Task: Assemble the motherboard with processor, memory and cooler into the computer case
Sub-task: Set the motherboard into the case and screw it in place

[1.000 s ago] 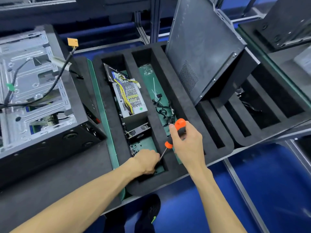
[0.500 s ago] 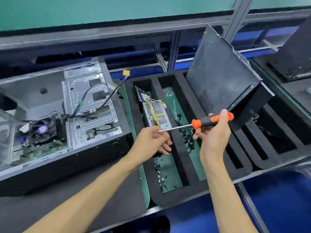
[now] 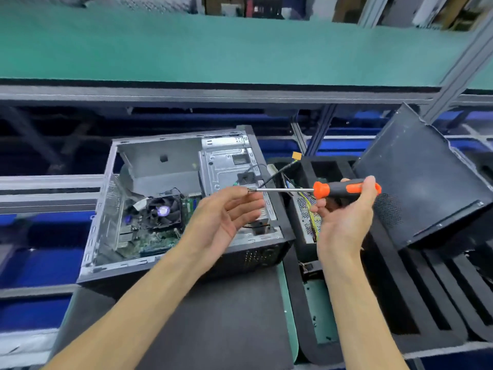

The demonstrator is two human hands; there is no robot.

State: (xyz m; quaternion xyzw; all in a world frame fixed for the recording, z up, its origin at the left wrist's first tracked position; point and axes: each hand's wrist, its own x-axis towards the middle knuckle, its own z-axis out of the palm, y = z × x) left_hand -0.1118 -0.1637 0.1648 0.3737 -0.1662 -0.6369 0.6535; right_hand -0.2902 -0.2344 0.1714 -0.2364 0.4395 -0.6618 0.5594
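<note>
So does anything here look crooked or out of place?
Yes: the dark metal side panel leans tilted over the foam tray instead of lying flat, and a loose cable dangles from the open computer case toward that tray.

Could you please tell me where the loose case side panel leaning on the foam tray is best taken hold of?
Probably by the raised upper edge of the side panel, reaching in from above: it leans tilted on the foam tray, so that edge stands free, while its lower edge sits down in the slots.
</note>
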